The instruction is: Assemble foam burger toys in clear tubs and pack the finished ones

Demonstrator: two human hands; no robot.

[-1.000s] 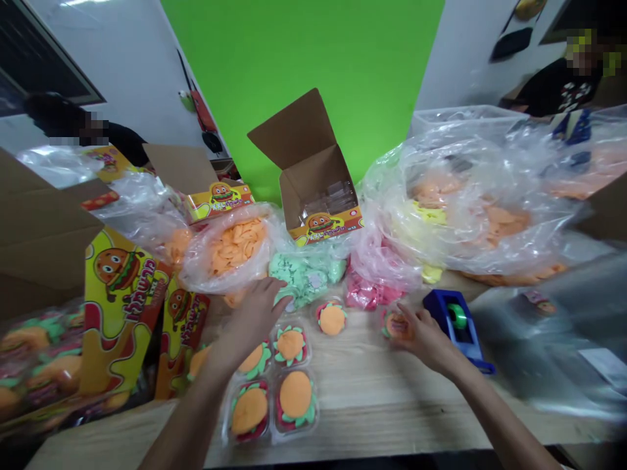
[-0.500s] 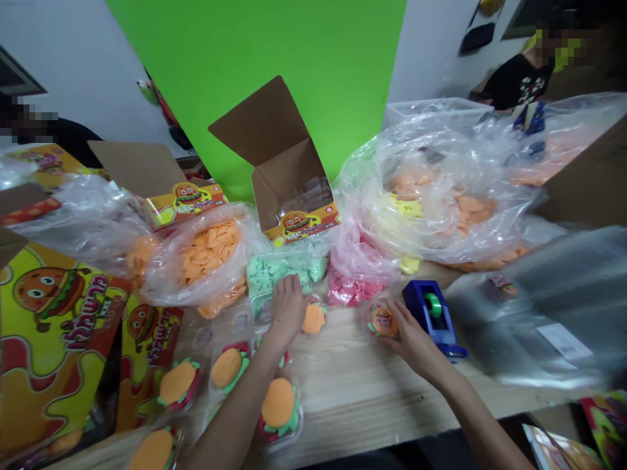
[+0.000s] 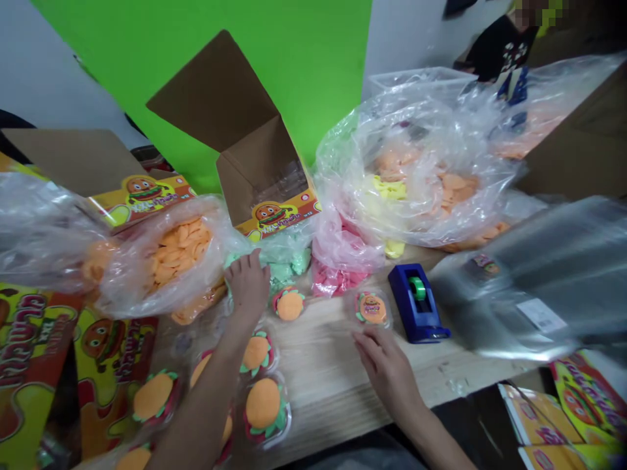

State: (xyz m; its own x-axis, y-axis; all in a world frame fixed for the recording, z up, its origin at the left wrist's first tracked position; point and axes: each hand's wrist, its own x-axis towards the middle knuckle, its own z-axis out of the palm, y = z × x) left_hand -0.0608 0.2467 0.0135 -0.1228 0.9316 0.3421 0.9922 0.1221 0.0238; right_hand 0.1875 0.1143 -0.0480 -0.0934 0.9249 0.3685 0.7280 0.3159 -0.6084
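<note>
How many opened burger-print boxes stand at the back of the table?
2. The left box stands behind the orange-filled bag; the centre box before the green screen. Brown cardboard at far right may be a third.

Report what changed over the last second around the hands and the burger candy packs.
The right hand let go of the labelled burger pack beside the blue tape dispenser and drew back; now it lies open on the wooden table. The left hand reached forward to the bag of green pieces. Pack and dispenser stayed put.
</note>
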